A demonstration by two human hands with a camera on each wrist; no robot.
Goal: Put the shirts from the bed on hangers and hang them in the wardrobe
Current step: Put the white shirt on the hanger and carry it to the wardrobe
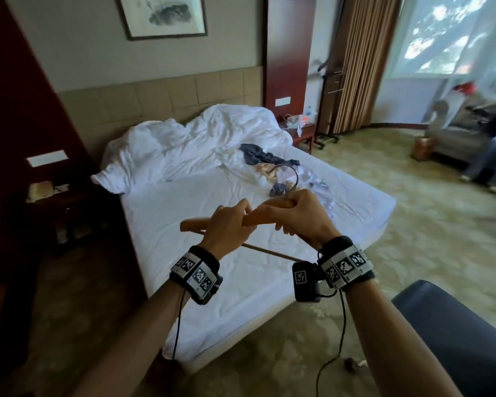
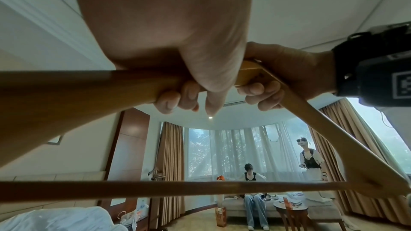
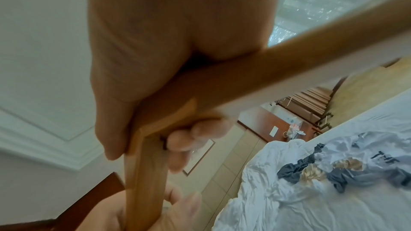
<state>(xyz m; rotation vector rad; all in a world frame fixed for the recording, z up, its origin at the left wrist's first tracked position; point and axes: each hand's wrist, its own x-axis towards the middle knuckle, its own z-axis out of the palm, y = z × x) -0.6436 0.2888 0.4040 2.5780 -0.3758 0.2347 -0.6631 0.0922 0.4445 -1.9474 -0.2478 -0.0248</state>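
Observation:
I hold a wooden hanger (image 1: pixel 258 217) with a metal hook (image 1: pixel 294 176) above the bed (image 1: pixel 241 282). My left hand (image 1: pixel 229 226) grips its left arm. My right hand (image 1: pixel 295 216) grips the middle, just under the hook. The left wrist view shows the hanger (image 2: pixel 89 90) with my left hand's fingers (image 2: pixel 177 99) curled under it and its lower bar across the frame. In the right wrist view my right hand's fingers (image 3: pixel 189 138) wrap the hanger (image 3: pixel 244 80). Crumpled shirts (image 1: pixel 272 161), dark blue, beige and white, lie on the bed beyond the hanger; they also show as shirts (image 3: pixel 333 168).
A bunched white duvet (image 1: pixel 201 138) covers the head of the bed. Dark wood panelling and a nightstand (image 1: pixel 46 196) stand at the left. A dark seat (image 1: pixel 455 333) is at the lower right. A person sits on a sofa (image 1: pixel 493 156) by the window; another person (image 2: pixel 311 161) stands there.

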